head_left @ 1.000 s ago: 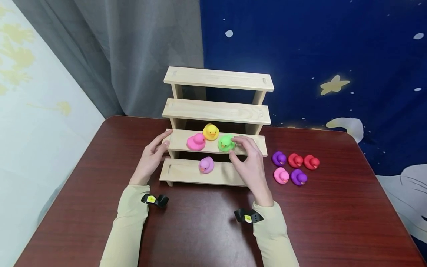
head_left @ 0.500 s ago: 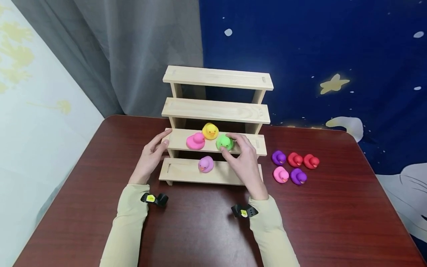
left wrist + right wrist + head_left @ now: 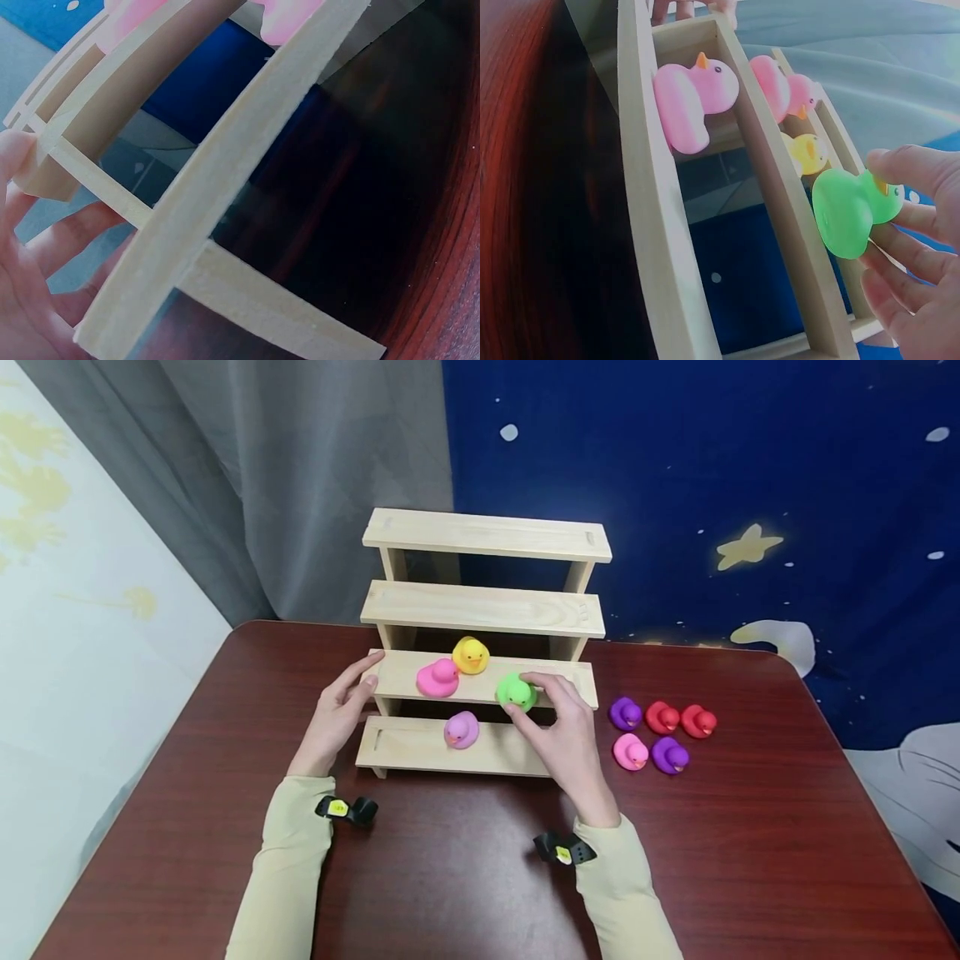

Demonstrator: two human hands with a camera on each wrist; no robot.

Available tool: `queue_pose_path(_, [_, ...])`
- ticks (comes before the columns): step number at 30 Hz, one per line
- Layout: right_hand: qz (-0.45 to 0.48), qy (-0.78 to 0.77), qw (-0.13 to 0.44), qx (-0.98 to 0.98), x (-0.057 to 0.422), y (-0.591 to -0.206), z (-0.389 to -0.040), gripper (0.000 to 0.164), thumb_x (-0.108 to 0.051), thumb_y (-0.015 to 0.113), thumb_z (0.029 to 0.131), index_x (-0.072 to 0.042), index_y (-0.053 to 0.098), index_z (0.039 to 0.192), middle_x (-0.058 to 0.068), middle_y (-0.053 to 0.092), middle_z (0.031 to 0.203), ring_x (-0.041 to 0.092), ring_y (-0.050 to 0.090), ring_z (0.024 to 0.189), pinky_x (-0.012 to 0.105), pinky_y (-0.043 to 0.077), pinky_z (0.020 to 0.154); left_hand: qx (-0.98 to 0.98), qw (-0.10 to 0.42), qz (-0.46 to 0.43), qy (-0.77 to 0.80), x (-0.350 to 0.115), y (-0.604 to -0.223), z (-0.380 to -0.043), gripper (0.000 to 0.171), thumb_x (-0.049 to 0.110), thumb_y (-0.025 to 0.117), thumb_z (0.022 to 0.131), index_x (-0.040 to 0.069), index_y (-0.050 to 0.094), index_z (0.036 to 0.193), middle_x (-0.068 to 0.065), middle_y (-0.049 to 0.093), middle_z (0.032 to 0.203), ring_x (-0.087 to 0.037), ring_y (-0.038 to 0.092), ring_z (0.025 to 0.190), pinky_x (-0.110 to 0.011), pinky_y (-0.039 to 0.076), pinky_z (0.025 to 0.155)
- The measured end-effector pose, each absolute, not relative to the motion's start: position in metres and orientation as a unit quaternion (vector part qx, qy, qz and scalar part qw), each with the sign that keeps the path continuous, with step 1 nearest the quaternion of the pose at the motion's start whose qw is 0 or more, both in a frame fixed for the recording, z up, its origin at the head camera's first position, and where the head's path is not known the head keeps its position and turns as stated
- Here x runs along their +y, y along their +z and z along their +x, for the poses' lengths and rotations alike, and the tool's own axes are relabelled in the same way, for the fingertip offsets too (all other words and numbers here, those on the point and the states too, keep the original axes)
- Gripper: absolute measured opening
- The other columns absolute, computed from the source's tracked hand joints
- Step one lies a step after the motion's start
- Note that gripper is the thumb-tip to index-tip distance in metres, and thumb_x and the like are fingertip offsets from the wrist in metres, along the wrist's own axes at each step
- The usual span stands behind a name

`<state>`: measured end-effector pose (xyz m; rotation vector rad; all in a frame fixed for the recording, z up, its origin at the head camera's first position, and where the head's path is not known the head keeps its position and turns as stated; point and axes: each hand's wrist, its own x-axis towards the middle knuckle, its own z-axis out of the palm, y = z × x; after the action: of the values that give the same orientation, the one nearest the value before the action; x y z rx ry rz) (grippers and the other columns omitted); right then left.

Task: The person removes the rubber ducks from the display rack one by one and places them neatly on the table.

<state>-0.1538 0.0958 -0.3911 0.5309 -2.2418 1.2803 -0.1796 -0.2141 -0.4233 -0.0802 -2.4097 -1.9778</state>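
A green rubber duck (image 3: 517, 692) is pinched between the thumb and fingers of my right hand (image 3: 564, 727), at the right part of the second step from the bottom. My left hand (image 3: 335, 717) touches the left end of that same step with its thumb and index finger, the fingers fairly straight. On this step of the wooden stand (image 3: 482, 537) sit a hot-pink duck (image 3: 437, 678) and, behind it, a yellow duck (image 3: 470, 655). One step lower rests a light purple duck (image 3: 461, 730). The right wrist view shows the green duck (image 3: 847, 214) against the thumb.
Right of the stand, loose on the dark red table (image 3: 450, 877), are two purple ducks (image 3: 626, 713), two red ducks (image 3: 662, 717) and a pink duck (image 3: 631, 752). A grey curtain (image 3: 345, 460) and a blue star-printed cloth (image 3: 637, 460) hang behind.
My right hand first closed on the green duck, then shifted with it slightly right and toward the step's front edge. The left hand has stayed at the step's end.
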Motion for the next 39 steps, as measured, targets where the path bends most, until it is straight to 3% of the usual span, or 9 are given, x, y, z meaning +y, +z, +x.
queue_pose_path(11, [0.191,0.450,0.271,-0.829,0.121,-0.385,-0.149,0.036,-0.008,0.082,0.077,-0.004,0.069,0.111,0.006,0.068,0.106,0.020,0.059,0.099,0.043,0.047,0.079,-0.772,0.008,-0.026,-0.635,-0.213,-0.421,-0.179,0.045,0.030,0.051,0.102,0.023,0.046,0.146,-0.015,0.054,0.133,-0.011,0.060,0.104,-0.045,0.052,0.083])
queue_pose_path(14, [0.186,0.444,0.271,-0.834,0.127,-0.384,-0.148,0.036,-0.009,0.082,0.077,-0.004,0.069,0.111,0.005,0.067,0.104,0.019,0.058,0.094,0.038,0.047,0.072,-0.772,0.008,-0.026,-0.635,-0.212,-0.420,-0.179,0.045,0.030,0.052,0.102,0.023,0.046,0.146,-0.015,0.055,0.132,-0.011,0.059,0.105,-0.045,0.052,0.082])
queue_pose_path(21, [0.168,0.435,0.272,-0.842,0.144,-0.385,-0.144,0.038,-0.008,0.083,0.076,-0.005,0.069,0.111,0.005,0.066,0.101,0.018,0.059,0.091,0.034,0.046,0.076,-0.771,0.007,-0.025,-0.636,-0.213,-0.420,-0.178,0.045,0.030,0.051,0.102,0.023,0.045,0.146,-0.017,0.055,0.131,-0.009,0.061,0.100,-0.045,0.052,0.082])
queue_pose_path(29, [0.156,0.418,0.283,-0.849,0.162,-0.386,-0.140,0.039,-0.007,0.084,0.075,-0.006,0.070,0.111,0.006,0.068,0.101,0.018,0.057,0.089,0.023,0.040,0.073,-0.770,0.006,-0.026,-0.637,-0.213,-0.420,-0.177,0.046,0.030,0.051,0.102,0.022,0.045,0.146,-0.016,0.054,0.133,-0.010,0.060,0.103,-0.044,0.052,0.082])
queue_pose_path(35, [0.143,0.403,0.287,-0.857,0.180,-0.389,-0.135,0.040,-0.005,0.084,0.074,-0.007,0.070,0.111,0.006,0.067,0.097,0.015,0.054,0.080,0.015,0.039,0.062,-0.772,0.003,-0.019,-0.635,-0.214,-0.421,-0.179,0.046,0.031,0.052,0.101,0.024,0.046,0.146,-0.015,0.055,0.133,-0.012,0.058,0.106,-0.048,0.051,0.084])
queue_pose_path(39, [0.145,0.396,0.284,-0.861,0.193,-0.391,-0.132,0.041,-0.002,0.084,0.073,-0.005,0.070,0.111,0.007,0.066,0.098,0.017,0.055,0.085,0.014,0.040,0.070,-0.773,0.003,-0.018,-0.634,-0.214,-0.421,-0.179,0.046,0.030,0.052,0.101,0.023,0.046,0.146,-0.016,0.056,0.131,-0.011,0.058,0.105,-0.044,0.052,0.081])
